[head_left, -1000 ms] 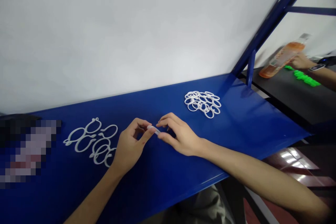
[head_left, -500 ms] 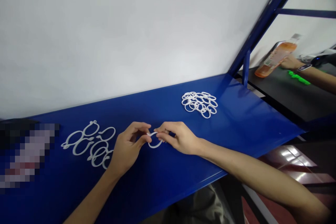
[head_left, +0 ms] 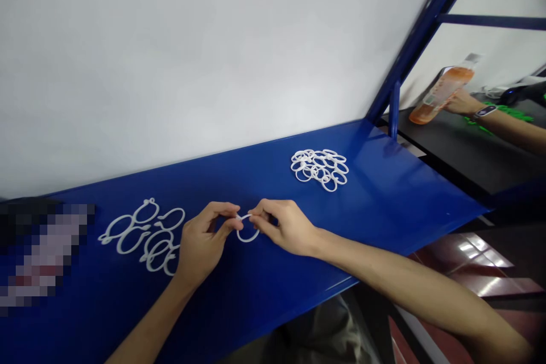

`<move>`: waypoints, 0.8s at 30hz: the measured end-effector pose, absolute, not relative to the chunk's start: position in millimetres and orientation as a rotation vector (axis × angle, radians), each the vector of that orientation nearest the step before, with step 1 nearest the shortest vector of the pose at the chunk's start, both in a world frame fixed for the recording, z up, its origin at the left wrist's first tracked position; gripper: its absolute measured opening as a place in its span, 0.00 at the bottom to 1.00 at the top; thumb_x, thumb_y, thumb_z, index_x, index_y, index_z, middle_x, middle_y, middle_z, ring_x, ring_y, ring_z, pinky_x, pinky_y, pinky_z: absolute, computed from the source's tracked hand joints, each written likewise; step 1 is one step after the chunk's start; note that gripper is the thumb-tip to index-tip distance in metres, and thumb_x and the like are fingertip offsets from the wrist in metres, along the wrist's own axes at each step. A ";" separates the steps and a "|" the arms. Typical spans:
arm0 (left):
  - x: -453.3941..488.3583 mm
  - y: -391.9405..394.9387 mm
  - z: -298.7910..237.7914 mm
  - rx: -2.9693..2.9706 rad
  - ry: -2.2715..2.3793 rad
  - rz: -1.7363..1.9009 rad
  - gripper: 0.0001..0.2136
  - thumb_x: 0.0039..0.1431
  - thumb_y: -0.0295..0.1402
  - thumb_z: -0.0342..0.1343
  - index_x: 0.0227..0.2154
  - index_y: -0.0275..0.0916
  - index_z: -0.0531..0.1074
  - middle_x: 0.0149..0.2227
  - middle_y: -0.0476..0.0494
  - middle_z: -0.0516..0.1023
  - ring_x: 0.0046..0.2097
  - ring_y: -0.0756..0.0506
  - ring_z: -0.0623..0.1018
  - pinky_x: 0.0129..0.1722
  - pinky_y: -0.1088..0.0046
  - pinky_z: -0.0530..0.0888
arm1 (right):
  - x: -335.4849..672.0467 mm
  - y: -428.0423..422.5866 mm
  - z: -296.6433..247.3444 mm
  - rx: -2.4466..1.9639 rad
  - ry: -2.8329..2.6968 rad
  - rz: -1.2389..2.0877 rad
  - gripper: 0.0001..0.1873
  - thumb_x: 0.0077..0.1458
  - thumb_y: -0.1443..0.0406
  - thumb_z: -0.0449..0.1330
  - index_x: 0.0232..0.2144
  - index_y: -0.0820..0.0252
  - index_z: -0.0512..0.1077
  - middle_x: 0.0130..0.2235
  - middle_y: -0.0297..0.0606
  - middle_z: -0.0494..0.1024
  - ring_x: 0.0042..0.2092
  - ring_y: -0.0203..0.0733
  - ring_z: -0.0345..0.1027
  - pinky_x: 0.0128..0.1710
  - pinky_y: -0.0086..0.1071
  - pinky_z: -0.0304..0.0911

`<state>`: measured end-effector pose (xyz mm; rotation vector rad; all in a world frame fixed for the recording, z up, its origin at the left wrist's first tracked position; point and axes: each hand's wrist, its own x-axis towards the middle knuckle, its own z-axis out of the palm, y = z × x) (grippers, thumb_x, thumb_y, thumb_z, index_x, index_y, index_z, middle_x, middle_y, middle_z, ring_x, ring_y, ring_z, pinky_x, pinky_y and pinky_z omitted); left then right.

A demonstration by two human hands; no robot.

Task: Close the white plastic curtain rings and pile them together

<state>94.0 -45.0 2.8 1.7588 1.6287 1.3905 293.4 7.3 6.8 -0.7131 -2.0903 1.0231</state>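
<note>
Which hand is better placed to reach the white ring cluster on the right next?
Probably the right hand: it's nearer that ring cluster. The left hand is farther away, though both pinch the same ring.

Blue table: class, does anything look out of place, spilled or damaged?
Only the blocky patch over the table at left looks odd, hiding whatever lies there. No spill shows. The held white ring shows no obvious damage.

Got a bunch of rings (head_left: 145,228) left on the table (head_left: 264,278), another pile (head_left: 315,170) far right, a single ring (head_left: 247,240) between left hand (head_left: 202,242) and right hand (head_left: 292,226), plus a wall (head_left: 191,57) behind everything.
</note>
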 end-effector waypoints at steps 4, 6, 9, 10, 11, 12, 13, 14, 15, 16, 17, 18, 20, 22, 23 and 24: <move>93.1 -46.3 1.6 1.911 1.625 1.319 0.13 0.61 0.47 0.60 0.30 0.43 0.78 0.26 0.53 0.79 0.25 0.51 0.75 0.27 0.77 0.71 | 297.3 9.4 8.5 -0.627 -2.181 1.036 0.06 0.65 0.66 0.58 0.35 0.62 0.72 0.28 0.30 0.72 0.27 0.31 0.64 0.29 0.25 0.58; 92.7 -46.2 -0.1 1.938 1.589 1.309 0.13 0.62 0.47 0.59 0.31 0.43 0.78 0.25 0.53 0.78 0.24 0.51 0.74 0.28 0.76 0.71 | 298.6 10.4 8.8 -0.603 -2.205 1.030 0.06 0.66 0.66 0.57 0.35 0.61 0.72 0.28 0.30 0.72 0.27 0.31 0.64 0.29 0.25 0.58; 92.5 -45.5 -2.3 1.947 1.550 1.303 0.14 0.63 0.47 0.58 0.30 0.43 0.77 0.26 0.52 0.78 0.27 0.50 0.75 0.31 0.75 0.72 | 298.7 10.9 8.5 -0.591 -2.246 1.036 0.06 0.66 0.66 0.57 0.35 0.61 0.71 0.29 0.31 0.72 0.28 0.31 0.65 0.30 0.25 0.60; 92.6 -45.3 -2.9 1.950 1.539 1.296 0.15 0.63 0.47 0.57 0.29 0.42 0.77 0.27 0.51 0.78 0.28 0.50 0.75 0.32 0.75 0.72 | 298.3 10.8 8.3 -0.599 -2.259 1.039 0.06 0.66 0.66 0.57 0.35 0.61 0.71 0.28 0.31 0.73 0.28 0.32 0.65 0.30 0.25 0.60; 92.7 -45.4 -3.6 1.952 1.528 1.289 0.15 0.63 0.48 0.57 0.29 0.42 0.77 0.27 0.50 0.78 0.29 0.49 0.75 0.32 0.75 0.72 | 298.0 10.7 7.9 -0.610 -2.270 1.039 0.06 0.66 0.67 0.56 0.35 0.61 0.71 0.28 0.31 0.73 0.28 0.32 0.65 0.30 0.25 0.60; 92.9 -45.6 -4.2 1.950 1.519 1.283 0.16 0.63 0.48 0.57 0.28 0.42 0.76 0.28 0.49 0.78 0.29 0.49 0.75 0.32 0.74 0.71 | 297.7 10.7 7.6 -0.617 -2.280 1.036 0.05 0.66 0.67 0.56 0.35 0.61 0.71 0.28 0.31 0.73 0.28 0.32 0.66 0.30 0.25 0.60; 93.1 -45.9 -4.9 1.942 1.511 1.282 0.16 0.63 0.48 0.57 0.28 0.42 0.76 0.28 0.49 0.78 0.29 0.49 0.75 0.32 0.74 0.71 | 297.6 10.6 7.1 -0.617 -2.288 1.028 0.05 0.66 0.67 0.56 0.36 0.61 0.71 0.28 0.31 0.73 0.28 0.32 0.66 0.30 0.25 0.60; 93.5 -46.3 -5.6 1.930 1.506 1.288 0.16 0.63 0.48 0.57 0.29 0.42 0.76 0.28 0.49 0.78 0.29 0.49 0.75 0.32 0.74 0.71 | 297.5 10.6 6.5 -0.610 -2.298 1.012 0.06 0.66 0.67 0.56 0.36 0.61 0.71 0.29 0.32 0.73 0.29 0.33 0.66 0.30 0.26 0.61; 93.9 -46.5 -6.2 1.915 1.508 1.293 0.15 0.63 0.48 0.57 0.29 0.42 0.76 0.28 0.49 0.77 0.29 0.49 0.74 0.32 0.74 0.71 | 297.5 10.5 5.8 -0.594 -2.312 0.991 0.06 0.66 0.66 0.56 0.36 0.61 0.71 0.29 0.32 0.74 0.29 0.33 0.67 0.31 0.26 0.61; 94.5 -46.5 -6.5 1.900 1.515 1.298 0.15 0.63 0.48 0.57 0.28 0.42 0.76 0.27 0.50 0.77 0.29 0.49 0.74 0.32 0.74 0.70 | 297.6 10.2 5.2 -0.576 -2.331 0.968 0.06 0.66 0.66 0.55 0.37 0.61 0.71 0.30 0.33 0.74 0.30 0.34 0.67 0.31 0.26 0.62; 95.0 -46.0 -6.4 1.883 1.528 1.295 0.15 0.63 0.47 0.57 0.28 0.42 0.75 0.27 0.50 0.77 0.29 0.49 0.74 0.32 0.74 0.70 | 297.5 9.6 4.5 -0.566 -2.352 0.944 0.06 0.67 0.66 0.55 0.36 0.61 0.70 0.30 0.33 0.74 0.30 0.34 0.68 0.32 0.26 0.62; 95.4 -45.1 -6.0 1.862 1.545 1.280 0.15 0.62 0.47 0.57 0.29 0.42 0.75 0.27 0.50 0.77 0.29 0.49 0.74 0.32 0.74 0.70 | 297.4 8.5 4.1 -0.570 -2.376 0.916 0.07 0.67 0.65 0.55 0.36 0.61 0.70 0.30 0.33 0.75 0.30 0.34 0.68 0.32 0.27 0.62; 95.4 -41.8 -4.2 1.789 1.572 1.219 0.15 0.62 0.48 0.57 0.29 0.41 0.75 0.27 0.50 0.77 0.29 0.49 0.74 0.31 0.74 0.69 | 297.0 5.0 4.2 -0.627 -2.412 0.835 0.10 0.68 0.63 0.54 0.36 0.61 0.71 0.31 0.34 0.75 0.31 0.35 0.69 0.33 0.28 0.63; 93.8 -37.8 -2.1 1.675 1.556 1.156 0.17 0.62 0.49 0.56 0.30 0.40 0.74 0.26 0.50 0.76 0.29 0.48 0.74 0.31 0.74 0.69 | 297.0 1.0 5.9 -0.695 -2.416 0.697 0.12 0.69 0.59 0.55 0.43 0.62 0.72 0.37 0.39 0.77 0.35 0.38 0.72 0.36 0.30 0.66; 92.4 -36.0 -1.5 1.616 1.528 1.135 0.17 0.62 0.50 0.55 0.30 0.40 0.73 0.25 0.50 0.75 0.29 0.48 0.74 0.31 0.74 0.70 | 297.3 -0.5 7.0 -0.689 -2.421 0.606 0.16 0.68 0.56 0.55 0.48 0.63 0.71 0.43 0.43 0.77 0.39 0.40 0.73 0.38 0.32 0.68; 90.9 -34.6 -1.3 1.560 1.493 1.121 0.18 0.61 0.51 0.55 0.30 0.40 0.72 0.25 0.51 0.74 0.29 0.49 0.73 0.32 0.74 0.70 | 297.8 -1.6 8.1 -0.644 -2.441 0.510 0.19 0.68 0.55 0.55 0.52 0.63 0.70 0.48 0.47 0.76 0.42 0.42 0.73 0.41 0.34 0.69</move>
